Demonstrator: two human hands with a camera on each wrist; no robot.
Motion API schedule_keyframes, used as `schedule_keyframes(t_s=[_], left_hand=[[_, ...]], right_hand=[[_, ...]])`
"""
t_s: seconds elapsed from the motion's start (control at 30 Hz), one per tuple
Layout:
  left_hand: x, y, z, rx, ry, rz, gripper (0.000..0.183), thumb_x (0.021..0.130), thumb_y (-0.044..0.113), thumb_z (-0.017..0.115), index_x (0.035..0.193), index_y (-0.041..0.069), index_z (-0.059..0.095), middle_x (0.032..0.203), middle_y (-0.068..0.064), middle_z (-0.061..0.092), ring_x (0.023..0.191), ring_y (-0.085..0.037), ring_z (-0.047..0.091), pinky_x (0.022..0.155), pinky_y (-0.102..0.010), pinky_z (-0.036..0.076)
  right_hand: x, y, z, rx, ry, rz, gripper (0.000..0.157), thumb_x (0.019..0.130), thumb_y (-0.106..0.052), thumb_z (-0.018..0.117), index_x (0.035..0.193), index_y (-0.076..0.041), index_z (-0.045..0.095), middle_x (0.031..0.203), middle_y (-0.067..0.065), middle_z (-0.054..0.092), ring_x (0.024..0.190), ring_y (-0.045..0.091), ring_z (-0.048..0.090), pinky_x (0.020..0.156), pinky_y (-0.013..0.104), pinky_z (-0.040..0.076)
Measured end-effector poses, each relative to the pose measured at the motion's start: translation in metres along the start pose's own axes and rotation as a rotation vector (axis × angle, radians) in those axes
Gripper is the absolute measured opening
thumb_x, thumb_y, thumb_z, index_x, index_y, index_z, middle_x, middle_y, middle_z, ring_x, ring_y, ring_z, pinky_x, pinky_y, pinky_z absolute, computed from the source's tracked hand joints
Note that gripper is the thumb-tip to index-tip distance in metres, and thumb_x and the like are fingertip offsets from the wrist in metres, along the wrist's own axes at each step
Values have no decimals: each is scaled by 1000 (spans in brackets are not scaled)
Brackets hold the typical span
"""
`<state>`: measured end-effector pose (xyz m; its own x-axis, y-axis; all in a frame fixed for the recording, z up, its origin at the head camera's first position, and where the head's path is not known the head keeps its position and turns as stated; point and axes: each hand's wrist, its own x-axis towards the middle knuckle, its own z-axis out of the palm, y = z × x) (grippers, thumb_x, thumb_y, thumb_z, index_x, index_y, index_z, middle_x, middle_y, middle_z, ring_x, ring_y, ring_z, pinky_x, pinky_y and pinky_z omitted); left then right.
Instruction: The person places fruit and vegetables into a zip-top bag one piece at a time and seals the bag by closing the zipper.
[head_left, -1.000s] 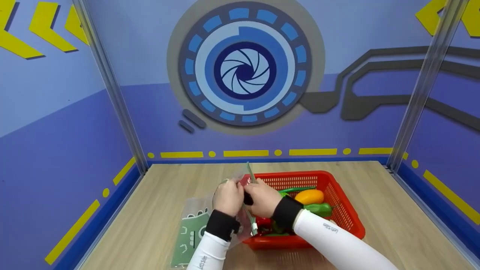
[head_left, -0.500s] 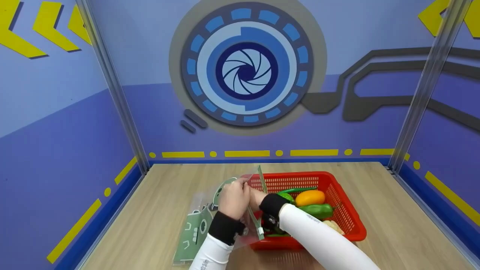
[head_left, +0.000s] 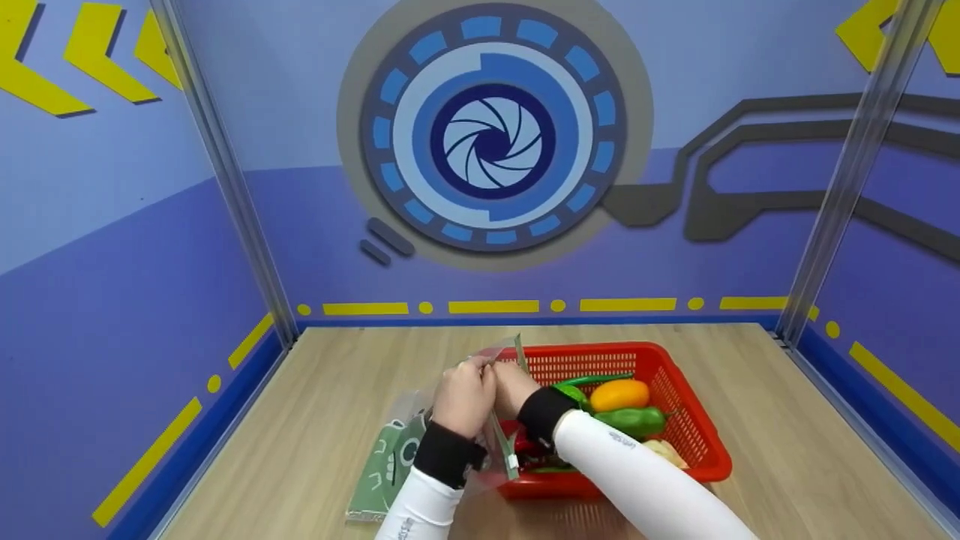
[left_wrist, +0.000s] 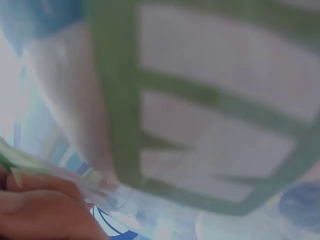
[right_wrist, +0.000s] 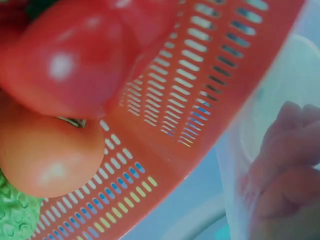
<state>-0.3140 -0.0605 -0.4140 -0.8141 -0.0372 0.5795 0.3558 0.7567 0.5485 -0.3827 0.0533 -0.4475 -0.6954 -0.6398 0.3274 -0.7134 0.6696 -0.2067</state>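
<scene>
My left hand (head_left: 465, 397) grips a clear zip bag (head_left: 510, 448) near its mouth; the bag has a green edge strip and a white slider. In the left wrist view, fingers (left_wrist: 45, 205) pinch the plastic below a blurred green print. My right hand (head_left: 512, 386) reaches in at the bag's mouth, close against the left hand, its fingertips hidden in the head view. Fingers (right_wrist: 287, 175) show bunched through the film in the right wrist view; I cannot tell whether they hold anything. Directly under the right forearm is a red basket (head_left: 694, 412) of vegetables.
A yellow-orange oval fruit (head_left: 619, 395), a green pepper (head_left: 634, 422) and a pale knobbly piece (head_left: 666, 451) lie in the basket. Red and orange produce shows there in the right wrist view. A green cartoon-printed bag (head_left: 375, 476) lies flat on the wooden table (head_left: 255, 457).
My right hand has moved deeper in at the bag's mouth, alongside the left hand. The left hand has kept its grip, and the bag's edge has shifted slightly right. The basket stays put.
</scene>
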Motion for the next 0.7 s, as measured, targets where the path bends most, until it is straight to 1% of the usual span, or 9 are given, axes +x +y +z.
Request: schedule_keyframes(t_s=[0.1,0.2,0.27,0.33,0.37,0.43,0.53,0.6,0.7], left_hand=[[1,-4,0,2,-10,-23,17,93,5,65,101,-2,79,93,-19,79,77,-32,75,72,-45,60],[2,-8,-1,-3,-25,-50,18,94,5,64,103,-2,79,87,-17,78,62,-22,66,63,-39,56],[2,-10,0,-9,-28,-55,19,94,4,64,104,-3,78,82,-16,76,55,-15,55,57,-33,51],[3,-11,0,-16,-32,-56,20,94,4,64,105,-4,78,76,-14,74,52,-12,46,54,-28,44],[3,-11,1,-18,-34,-55,20,94,4,64,106,-4,78,75,-14,73,52,-11,44,53,-28,42],[3,-13,2,-20,-38,-56,21,94,5,64,107,-4,77,78,-14,75,52,-11,48,54,-29,45],[3,-13,4,-22,-39,-66,21,94,6,64,108,-3,77,87,-15,78,58,-17,61,59,-35,52],[3,-13,5,-23,-31,-71,22,94,6,64,108,-3,77,93,-16,79,66,-23,69,65,-40,56],[2,-13,6,-25,-18,-78,21,93,6,65,107,-3,78,94,-16,79,71,-25,72,67,-42,57]], right_hand=[[-4,-9,-15,124,-34,123,11,94,-6,62,95,-3,72,86,13,72,77,28,68,73,38,55],[-7,-8,-23,329,-6,231,10,98,-12,63,94,-4,69,80,8,65,69,19,56,66,32,46],[-9,-5,-30,393,28,243,11,99,-12,64,90,-5,68,76,5,60,65,15,48,64,29,40],[-11,-1,-38,439,59,244,15,99,-13,65,87,-5,67,73,3,58,62,13,46,62,27,39],[-12,1,-43,457,76,242,15,99,-13,65,86,-5,68,72,2,58,61,12,46,62,26,40],[-14,5,-54,490,117,236,16,99,-14,66,86,-5,69,72,3,60,61,11,46,61,26,41],[-18,16,-67,532,180,250,14,99,-14,67,89,-5,69,73,3,61,62,11,47,61,26,41],[-21,25,-74,540,219,279,13,99,-14,67,90,-6,69,74,2,61,63,12,47,63,27,41],[-27,40,-80,519,228,346,12,100,-16,66,91,-8,68,75,2,60,65,14,48,66,29,41]])
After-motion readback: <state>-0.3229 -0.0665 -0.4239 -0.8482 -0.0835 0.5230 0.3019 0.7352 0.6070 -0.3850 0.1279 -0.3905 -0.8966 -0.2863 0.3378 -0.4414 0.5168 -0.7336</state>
